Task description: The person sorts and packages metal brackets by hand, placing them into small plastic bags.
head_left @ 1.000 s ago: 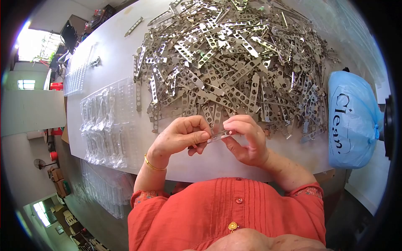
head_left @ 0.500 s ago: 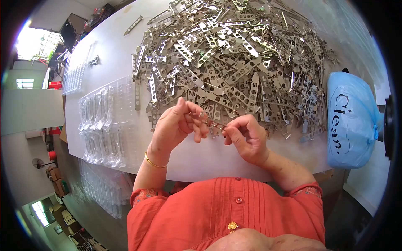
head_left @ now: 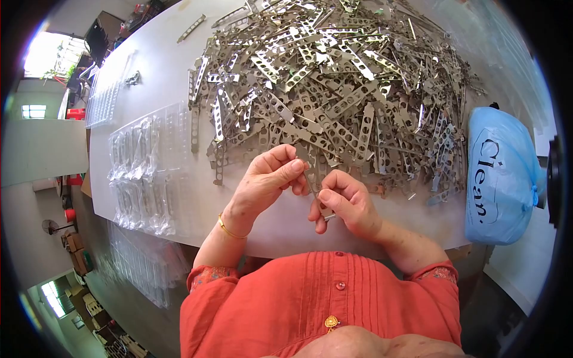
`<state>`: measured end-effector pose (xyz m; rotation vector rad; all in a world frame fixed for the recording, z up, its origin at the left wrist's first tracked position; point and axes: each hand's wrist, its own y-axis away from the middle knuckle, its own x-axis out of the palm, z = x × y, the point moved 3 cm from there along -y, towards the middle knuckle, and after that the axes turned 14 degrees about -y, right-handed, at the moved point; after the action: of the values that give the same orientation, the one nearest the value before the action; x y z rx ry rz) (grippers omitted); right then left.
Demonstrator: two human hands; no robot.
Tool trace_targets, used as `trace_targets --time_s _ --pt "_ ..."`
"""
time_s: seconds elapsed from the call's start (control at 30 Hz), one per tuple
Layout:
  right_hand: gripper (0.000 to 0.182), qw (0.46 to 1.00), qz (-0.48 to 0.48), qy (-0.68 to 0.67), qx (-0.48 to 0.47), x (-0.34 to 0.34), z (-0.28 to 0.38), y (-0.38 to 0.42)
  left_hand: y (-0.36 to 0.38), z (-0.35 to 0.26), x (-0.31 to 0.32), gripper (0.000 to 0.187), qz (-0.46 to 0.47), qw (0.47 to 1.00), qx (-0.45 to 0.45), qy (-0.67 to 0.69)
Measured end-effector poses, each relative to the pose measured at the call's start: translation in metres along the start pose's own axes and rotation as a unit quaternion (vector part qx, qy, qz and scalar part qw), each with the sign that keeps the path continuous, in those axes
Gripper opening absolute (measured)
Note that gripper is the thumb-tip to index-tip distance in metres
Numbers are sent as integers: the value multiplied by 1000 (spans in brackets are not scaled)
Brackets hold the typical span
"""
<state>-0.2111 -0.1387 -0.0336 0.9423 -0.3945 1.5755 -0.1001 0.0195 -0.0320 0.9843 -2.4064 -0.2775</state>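
Over the near side of the table, both of my hands are closed on one thin metal strip with holes (head_left: 314, 186). My left hand (head_left: 273, 180) pinches around its upper end between thumb and fingers. My right hand (head_left: 351, 206) grips the lower part, and a short shiny end (head_left: 329, 216) shows below its fingers. The fingers cover much of the strip. Just beyond my hands lies a large heap of similar perforated metal strips (head_left: 340, 101), piled loosely at many angles.
At left on the white table (head_left: 271, 232), a clear plastic tray (head_left: 173, 134) bears wrapped pieces (head_left: 140, 203). Another clear tray (head_left: 110, 89) lies farther back. A blue plastic bag (head_left: 501, 179) with "Clean." lettering stands at right. Stacked clear trays (head_left: 146, 262) sit below the table's left edge.
The strip has turned from nearly level to steeply slanted. My right hand has come lower and my left hand has rolled over, its thumb now against the fingers.
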Motion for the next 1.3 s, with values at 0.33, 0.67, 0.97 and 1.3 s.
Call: trace_targets --time_s 0.33,0.67,0.97,1.3 --pt "16 997 6 -74 37 -4 -6 -2 -5 11 -7 10 42 999 -13 27" --pt "17 997 32 -48 52 -4 -4 -2 -4 7 -3 18 50 999 -16 -5" --pt "18 997 54 7 59 -3 -5 -5 6 -6 3 15 45 987 41 -146" --pt "14 992 47 94 64 4 -13 -2 18 -18 16 11 33 930 89 -355"
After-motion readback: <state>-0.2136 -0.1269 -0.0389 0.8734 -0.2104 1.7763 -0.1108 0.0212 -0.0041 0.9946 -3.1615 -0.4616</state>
